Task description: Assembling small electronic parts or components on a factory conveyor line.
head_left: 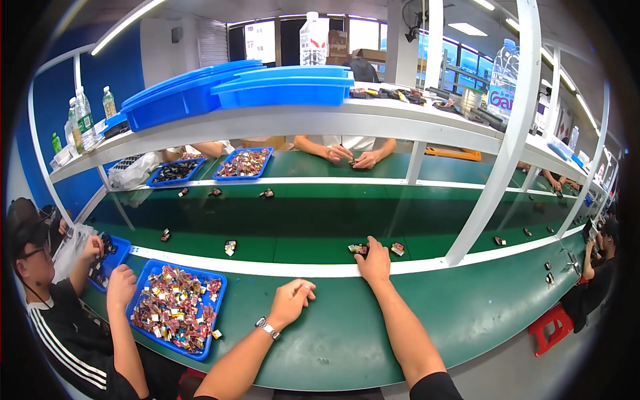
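My right hand [375, 261] reaches over the white rail onto the green conveyor belt. Its thumb and fingers are apart beside a small dark part with a pale label [357, 249], and I cannot tell whether they touch it. A second small reddish part with a white label [398, 249] lies just right of that hand. Over the near green worktop, my left hand [291, 303] is closed with its fingers curled; whatever it may hold is hidden. A watch with a metal band sits on that wrist. To its left stands a blue tray [223, 293] heaped with small reddish, white and yellow parts.
White posts, one a slanted post [492, 180], carry a shelf [267, 119] with blue trays [280, 87] and bottles above the belt. Small parts [231, 248] lie scattered along the belt. Co-workers sit at left and right; another person's hands [352, 157] work opposite. A red stool [552, 329] stands right.
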Demonstrator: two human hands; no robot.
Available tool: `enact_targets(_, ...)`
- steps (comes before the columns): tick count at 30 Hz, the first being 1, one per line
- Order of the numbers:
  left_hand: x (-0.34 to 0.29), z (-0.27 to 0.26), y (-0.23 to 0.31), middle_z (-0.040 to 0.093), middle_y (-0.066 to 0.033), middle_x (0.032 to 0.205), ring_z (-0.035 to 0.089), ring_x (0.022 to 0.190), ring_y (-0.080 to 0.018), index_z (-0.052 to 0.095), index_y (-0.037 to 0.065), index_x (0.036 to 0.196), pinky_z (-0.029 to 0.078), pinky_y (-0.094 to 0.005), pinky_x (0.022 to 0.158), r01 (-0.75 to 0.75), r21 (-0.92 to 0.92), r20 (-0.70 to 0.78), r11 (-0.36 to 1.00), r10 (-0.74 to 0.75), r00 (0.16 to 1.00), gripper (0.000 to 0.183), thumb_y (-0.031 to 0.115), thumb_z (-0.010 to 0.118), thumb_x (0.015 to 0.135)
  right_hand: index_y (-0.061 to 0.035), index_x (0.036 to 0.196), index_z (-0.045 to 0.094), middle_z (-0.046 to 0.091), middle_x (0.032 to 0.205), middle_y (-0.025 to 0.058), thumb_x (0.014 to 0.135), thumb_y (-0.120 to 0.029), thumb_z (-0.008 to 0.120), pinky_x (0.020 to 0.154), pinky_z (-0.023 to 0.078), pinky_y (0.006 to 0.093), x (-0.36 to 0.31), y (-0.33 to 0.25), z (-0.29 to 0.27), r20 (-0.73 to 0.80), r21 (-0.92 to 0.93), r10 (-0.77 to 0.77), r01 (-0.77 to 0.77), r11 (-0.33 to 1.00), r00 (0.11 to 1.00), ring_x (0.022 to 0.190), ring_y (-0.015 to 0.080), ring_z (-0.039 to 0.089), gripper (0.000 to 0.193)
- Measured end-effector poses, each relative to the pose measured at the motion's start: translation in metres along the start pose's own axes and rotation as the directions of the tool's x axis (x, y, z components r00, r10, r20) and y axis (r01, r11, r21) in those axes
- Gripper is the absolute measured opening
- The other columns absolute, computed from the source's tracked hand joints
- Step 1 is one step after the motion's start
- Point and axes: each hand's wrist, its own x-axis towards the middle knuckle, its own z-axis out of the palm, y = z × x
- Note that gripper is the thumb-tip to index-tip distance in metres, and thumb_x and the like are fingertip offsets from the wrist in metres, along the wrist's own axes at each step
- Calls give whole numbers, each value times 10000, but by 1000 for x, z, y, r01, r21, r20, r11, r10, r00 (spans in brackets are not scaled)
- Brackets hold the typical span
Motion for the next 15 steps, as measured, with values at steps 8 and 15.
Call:
enact_targets(8, -3, -7, 4, 683, -82, 880, 576, 641, -87, 643, -18, 1080, 474, -232, 569, 52, -58, 39, 997, -49, 998, 314, 231, 458, 1032, -74, 1178, 624, 683, 1046, 56, 707, -137, 832, 835, 508, 351, -23, -18, -28, 178, 565, -170, 41, 824, 969, 981, 223, 611, 519)
enact_targets(15, -1, -10, 11, 643, -60, 989, 601, 810, -111, 585, -27, 1213, 520, -249, 679, 466, -416, 557, 781, -186, 809, 457, 355, 387, 1063, -105, 1149, 665, 660, 1131, 56, 689, -137, 839, 966, 475, 388, -77, -75, -99, 369, 590, -507, 225, 775, 779, 1103, 256, 569, 492)
